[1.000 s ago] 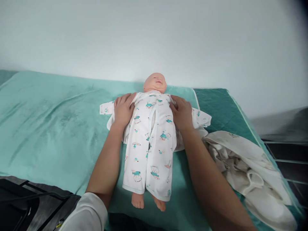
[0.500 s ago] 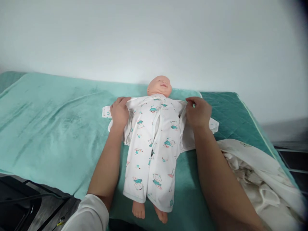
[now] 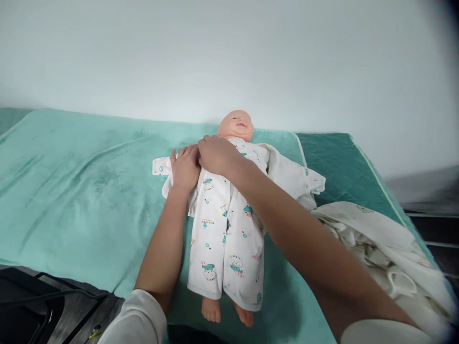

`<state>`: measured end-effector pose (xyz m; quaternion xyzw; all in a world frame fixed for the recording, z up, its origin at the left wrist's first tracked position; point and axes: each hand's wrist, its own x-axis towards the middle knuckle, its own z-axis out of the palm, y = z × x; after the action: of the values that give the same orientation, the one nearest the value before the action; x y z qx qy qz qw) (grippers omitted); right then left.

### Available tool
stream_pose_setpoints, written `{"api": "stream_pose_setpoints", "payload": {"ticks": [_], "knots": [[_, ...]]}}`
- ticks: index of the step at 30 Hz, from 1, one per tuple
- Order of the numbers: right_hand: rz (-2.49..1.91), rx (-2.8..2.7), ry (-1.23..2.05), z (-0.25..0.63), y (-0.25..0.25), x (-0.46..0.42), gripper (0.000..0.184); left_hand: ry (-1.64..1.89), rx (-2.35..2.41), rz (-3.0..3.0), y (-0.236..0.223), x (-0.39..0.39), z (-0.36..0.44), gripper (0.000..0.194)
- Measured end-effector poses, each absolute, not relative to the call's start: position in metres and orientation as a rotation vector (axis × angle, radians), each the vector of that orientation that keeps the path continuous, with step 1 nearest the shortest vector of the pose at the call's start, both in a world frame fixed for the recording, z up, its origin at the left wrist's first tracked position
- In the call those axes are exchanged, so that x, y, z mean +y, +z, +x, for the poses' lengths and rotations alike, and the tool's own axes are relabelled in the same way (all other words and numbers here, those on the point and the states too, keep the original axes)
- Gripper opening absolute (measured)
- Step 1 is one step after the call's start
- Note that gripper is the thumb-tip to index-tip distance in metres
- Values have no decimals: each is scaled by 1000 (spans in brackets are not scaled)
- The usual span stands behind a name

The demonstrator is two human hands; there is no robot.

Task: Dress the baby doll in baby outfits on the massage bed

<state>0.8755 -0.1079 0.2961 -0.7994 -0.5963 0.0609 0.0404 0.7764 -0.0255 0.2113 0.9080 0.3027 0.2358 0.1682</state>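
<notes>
A baby doll [image 3: 235, 126] lies on its back, head toward the wall and bare feet toward me. A white baby romper [image 3: 209, 229] with teal and pink animal prints covers its body and legs. Cuffs of the garment stick out on both sides, the right sleeve lying spread and flat. My left hand [image 3: 185, 167] is at the doll's shoulder on the left, fingers bent over the cloth there. Right beside it, my right hand [image 3: 217, 154] reaches across the chest, its curled fingers at the same shoulder edge. Both sets of fingertips are partly hidden.
A light teal blanket [image 3: 89, 191] lies under the doll, over a darker green quilted pad [image 3: 330, 157]. Crumpled white cloth [image 3: 380, 239] is heaped at the right. A white wall [image 3: 229, 57] rises behind. Black equipment [image 3: 25, 306] stands at the lower left.
My right hand has left the right sleeve and crossed the doll's chest to the left shoulder. The right sleeve now lies uncovered. My left hand has shifted slightly inward.
</notes>
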Motion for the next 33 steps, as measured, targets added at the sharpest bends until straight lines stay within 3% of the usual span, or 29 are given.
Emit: {"api": "stream_pose_setpoints", "payload": {"ticks": [4,11,17,26,33], "knots": [[-2567,-1883,252,880,288,-77,39,766,994,2435,212,-21,776,49],[-2595,-1917,270,884,281,-68,24,804,1112,2398,212,-18,776,39],[-2607,-1931,168,899,299,-92,42,891,1138,2291,214,-16,773,41],[-2485,-1601,25,942,313,-133,27,758,1225,2152,214,-12,767,38],[-2476,-1574,-13,936,321,-139,27,823,1262,2217,219,-11,767,69]]}}
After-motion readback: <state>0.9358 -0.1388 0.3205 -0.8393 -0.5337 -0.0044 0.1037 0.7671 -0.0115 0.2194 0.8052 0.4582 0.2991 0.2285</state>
